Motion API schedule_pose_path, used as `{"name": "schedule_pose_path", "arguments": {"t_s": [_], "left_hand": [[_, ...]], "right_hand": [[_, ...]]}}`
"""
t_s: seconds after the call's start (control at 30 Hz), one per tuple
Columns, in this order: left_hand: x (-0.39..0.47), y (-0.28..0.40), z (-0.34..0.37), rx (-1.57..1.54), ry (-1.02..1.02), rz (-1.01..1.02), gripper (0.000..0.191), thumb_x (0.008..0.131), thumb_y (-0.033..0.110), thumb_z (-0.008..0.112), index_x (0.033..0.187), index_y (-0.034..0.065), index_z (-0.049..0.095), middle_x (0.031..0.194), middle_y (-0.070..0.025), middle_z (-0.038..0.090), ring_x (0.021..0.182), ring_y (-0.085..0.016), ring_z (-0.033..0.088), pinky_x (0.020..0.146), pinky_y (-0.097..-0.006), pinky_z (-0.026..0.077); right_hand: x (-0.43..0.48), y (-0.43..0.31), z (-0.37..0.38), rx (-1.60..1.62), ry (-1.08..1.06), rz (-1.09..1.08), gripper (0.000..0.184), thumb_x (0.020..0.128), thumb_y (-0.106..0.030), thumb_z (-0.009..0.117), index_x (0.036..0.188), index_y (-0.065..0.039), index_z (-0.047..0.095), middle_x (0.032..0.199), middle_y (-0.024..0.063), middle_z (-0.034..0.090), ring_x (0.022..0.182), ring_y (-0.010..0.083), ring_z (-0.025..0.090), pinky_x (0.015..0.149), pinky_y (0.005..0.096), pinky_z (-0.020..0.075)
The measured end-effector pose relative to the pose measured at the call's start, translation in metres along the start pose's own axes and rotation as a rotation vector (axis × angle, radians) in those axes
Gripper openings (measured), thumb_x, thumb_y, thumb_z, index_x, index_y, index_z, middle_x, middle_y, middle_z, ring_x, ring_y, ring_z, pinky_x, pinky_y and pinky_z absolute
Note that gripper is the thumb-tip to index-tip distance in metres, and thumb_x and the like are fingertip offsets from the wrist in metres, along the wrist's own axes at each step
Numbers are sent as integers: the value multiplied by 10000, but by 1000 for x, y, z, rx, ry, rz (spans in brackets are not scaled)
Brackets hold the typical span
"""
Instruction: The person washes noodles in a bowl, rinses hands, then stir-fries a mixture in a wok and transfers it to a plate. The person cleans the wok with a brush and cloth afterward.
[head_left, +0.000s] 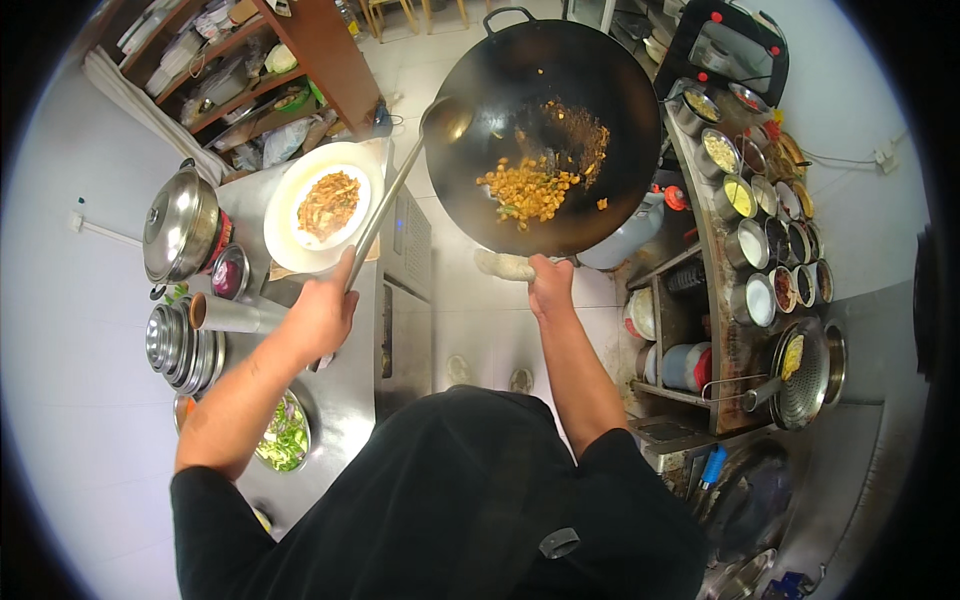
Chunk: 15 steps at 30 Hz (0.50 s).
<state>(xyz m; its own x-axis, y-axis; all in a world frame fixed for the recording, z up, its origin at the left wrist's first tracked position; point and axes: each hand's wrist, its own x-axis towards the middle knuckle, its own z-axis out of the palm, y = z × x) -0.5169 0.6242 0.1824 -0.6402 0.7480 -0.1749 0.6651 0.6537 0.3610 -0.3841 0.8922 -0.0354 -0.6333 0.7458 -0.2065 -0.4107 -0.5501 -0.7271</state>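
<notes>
My left hand (319, 319) grips the long metal handle of a ladle (386, 199), whose bowl is over the left rim of a large black wok (540, 142). My right hand (551, 285) is closed at the wok's near edge, on a pale folded cloth (504, 265); the grip beneath it is hidden. In the wok lies a heap of browned, diced food (532, 191), with bits stuck to the wall. Left of the wok, a white plate (365, 202) of cooked food (328, 205) sits on a larger cream dish (281, 225) on the steel counter.
On the left counter (345, 382) are a lidded pot (176, 225), stacked metal bowls (184, 337) and a bowl of chopped vegetables (285, 435). Several seasoning containers (752, 244) line the right-hand counter, near a perforated strainer (806, 382). A gas cylinder (626, 236) stands below the wok's right side.
</notes>
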Motion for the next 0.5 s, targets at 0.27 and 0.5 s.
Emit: {"name": "schedule_pose_path", "arguments": {"t_s": [0.27,0.5], "left_hand": [[-22,101,-3,-1306,-658,-423,558,946,62,508,1470,146,336,642,-39,476,402,-95,395,341,-264,344],[-26,81,28,-1928,-751,-712,468,955,97,509,1406,192,427,652,-49,444,390,-113,380,322,-279,333]], "right_hand": [[0,9,-4,-132,108,-4,344,753,110,514,1088,37,541,1055,59,562,932,171,577,824,292,463],[-33,-1,-31,20,18,243,230,782,65,546,1009,65,584,958,90,610,833,188,614,711,313,490]]}}
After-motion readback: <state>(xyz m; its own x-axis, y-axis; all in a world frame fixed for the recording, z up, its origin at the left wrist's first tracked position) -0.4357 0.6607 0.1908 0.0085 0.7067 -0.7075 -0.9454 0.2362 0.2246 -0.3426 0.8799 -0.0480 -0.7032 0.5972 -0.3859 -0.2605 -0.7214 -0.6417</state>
